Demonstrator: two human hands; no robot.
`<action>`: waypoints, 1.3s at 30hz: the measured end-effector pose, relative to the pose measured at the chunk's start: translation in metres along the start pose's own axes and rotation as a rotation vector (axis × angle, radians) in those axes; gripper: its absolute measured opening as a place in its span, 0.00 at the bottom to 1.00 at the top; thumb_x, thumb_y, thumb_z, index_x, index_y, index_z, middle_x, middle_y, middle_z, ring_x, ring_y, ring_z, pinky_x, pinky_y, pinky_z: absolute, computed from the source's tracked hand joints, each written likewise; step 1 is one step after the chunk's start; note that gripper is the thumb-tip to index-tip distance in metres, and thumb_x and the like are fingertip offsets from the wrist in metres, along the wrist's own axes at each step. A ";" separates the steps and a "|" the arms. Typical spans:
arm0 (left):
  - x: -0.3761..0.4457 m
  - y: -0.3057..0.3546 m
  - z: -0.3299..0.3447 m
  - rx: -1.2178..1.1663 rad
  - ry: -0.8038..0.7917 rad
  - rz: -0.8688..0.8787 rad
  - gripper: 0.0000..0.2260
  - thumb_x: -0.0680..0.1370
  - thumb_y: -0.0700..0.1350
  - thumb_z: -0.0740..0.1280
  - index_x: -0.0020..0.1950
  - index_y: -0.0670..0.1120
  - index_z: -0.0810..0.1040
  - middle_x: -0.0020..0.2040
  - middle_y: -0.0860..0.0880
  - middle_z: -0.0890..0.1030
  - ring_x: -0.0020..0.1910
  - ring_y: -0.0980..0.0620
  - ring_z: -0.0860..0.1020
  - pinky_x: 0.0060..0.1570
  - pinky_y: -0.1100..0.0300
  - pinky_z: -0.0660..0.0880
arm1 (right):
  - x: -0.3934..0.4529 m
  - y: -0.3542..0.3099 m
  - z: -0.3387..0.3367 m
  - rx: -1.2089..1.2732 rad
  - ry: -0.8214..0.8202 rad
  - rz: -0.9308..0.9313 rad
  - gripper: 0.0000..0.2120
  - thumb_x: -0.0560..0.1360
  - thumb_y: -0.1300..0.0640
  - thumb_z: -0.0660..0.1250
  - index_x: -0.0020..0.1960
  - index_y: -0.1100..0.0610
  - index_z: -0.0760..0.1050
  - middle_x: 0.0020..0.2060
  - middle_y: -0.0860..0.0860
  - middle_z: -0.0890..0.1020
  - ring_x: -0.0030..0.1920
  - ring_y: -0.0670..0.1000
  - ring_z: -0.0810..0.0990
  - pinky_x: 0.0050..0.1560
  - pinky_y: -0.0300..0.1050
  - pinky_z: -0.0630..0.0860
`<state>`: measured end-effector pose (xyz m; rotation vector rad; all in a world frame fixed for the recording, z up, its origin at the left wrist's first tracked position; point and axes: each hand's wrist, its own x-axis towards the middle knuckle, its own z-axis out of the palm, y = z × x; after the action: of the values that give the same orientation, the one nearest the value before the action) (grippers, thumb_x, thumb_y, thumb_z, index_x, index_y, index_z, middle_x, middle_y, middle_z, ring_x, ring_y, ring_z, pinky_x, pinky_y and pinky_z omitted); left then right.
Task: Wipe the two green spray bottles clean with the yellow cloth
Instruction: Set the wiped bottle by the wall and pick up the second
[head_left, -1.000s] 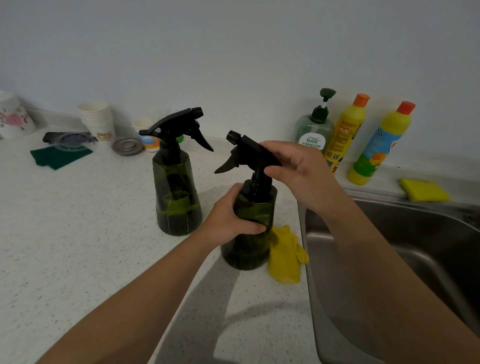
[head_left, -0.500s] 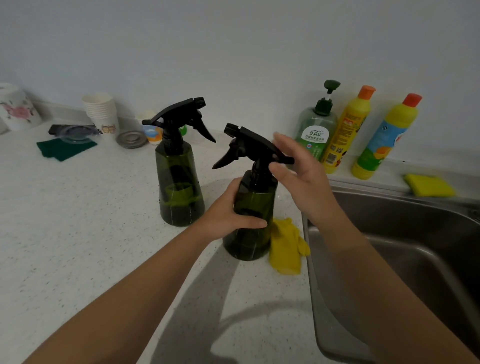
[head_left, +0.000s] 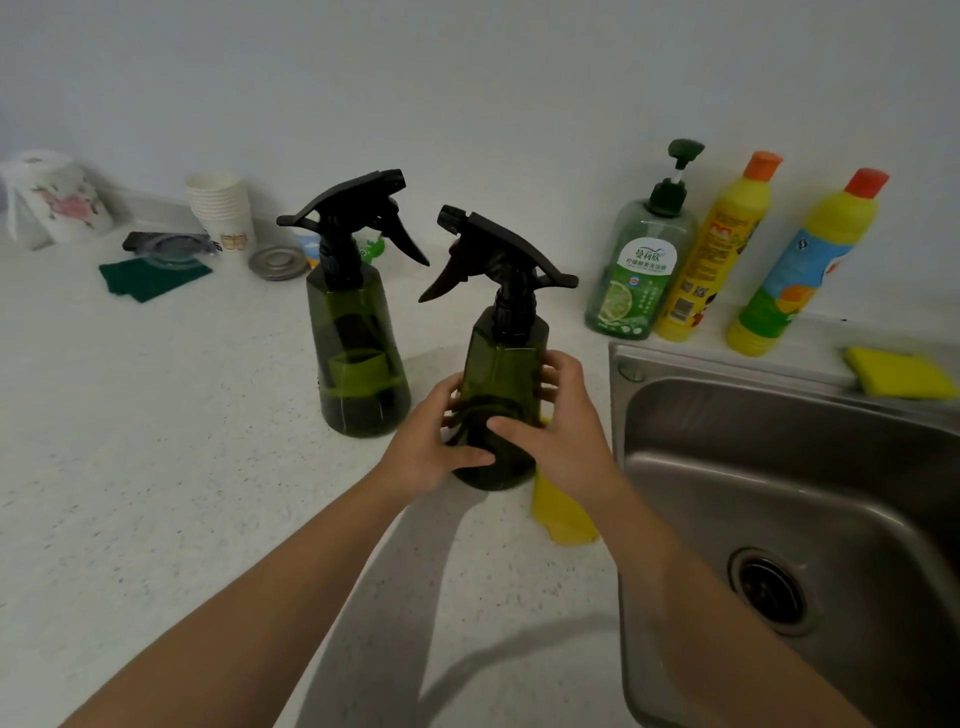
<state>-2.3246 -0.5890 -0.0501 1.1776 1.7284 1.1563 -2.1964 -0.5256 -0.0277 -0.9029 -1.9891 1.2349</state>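
Observation:
Two dark green spray bottles with black trigger heads stand on the speckled white counter. The nearer spray bottle (head_left: 503, 364) is at centre, its nozzle pointing left. My left hand (head_left: 434, 448) wraps its lower body from the left, and my right hand (head_left: 558, 434) wraps it from the right. The second spray bottle (head_left: 358, 358) stands untouched just to its left, nozzle pointing right. The yellow cloth (head_left: 563, 512) lies crumpled on the counter behind and right of the held bottle, partly hidden by my right wrist.
A steel sink (head_left: 779, 467) fills the right side, its rim close to the cloth. A green soap dispenser (head_left: 641, 270) and two yellow detergent bottles (head_left: 711, 260) stand by the wall. A yellow sponge (head_left: 901, 371), paper cups (head_left: 221, 208) and a green scouring pad (head_left: 150, 275) lie further off.
My right hand left the trigger head and came down onto the lower body of the nearer bottle. My left hand slid lower on the same bottle.

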 end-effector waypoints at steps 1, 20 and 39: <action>0.007 0.000 0.000 -0.005 0.007 0.005 0.34 0.68 0.36 0.71 0.69 0.48 0.59 0.67 0.47 0.68 0.67 0.44 0.67 0.64 0.50 0.67 | 0.007 0.003 0.000 -0.014 0.018 -0.007 0.31 0.66 0.58 0.72 0.63 0.50 0.59 0.61 0.51 0.68 0.59 0.50 0.70 0.56 0.40 0.71; 0.187 0.008 0.022 0.097 0.029 0.163 0.38 0.68 0.38 0.71 0.72 0.48 0.54 0.69 0.44 0.68 0.66 0.46 0.68 0.56 0.61 0.65 | 0.150 0.062 -0.033 -0.161 0.377 0.021 0.28 0.70 0.58 0.69 0.66 0.55 0.61 0.62 0.56 0.73 0.60 0.53 0.72 0.61 0.51 0.71; 0.244 0.004 0.031 0.141 0.032 0.225 0.39 0.69 0.41 0.71 0.73 0.50 0.50 0.70 0.45 0.67 0.67 0.46 0.67 0.63 0.53 0.66 | 0.180 0.080 -0.051 -0.180 0.234 0.032 0.30 0.72 0.64 0.65 0.70 0.57 0.56 0.66 0.57 0.69 0.65 0.53 0.68 0.65 0.49 0.67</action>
<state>-2.3708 -0.3487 -0.0762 1.4771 1.7596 1.2047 -2.2412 -0.3293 -0.0561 -1.1162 -1.9238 0.9297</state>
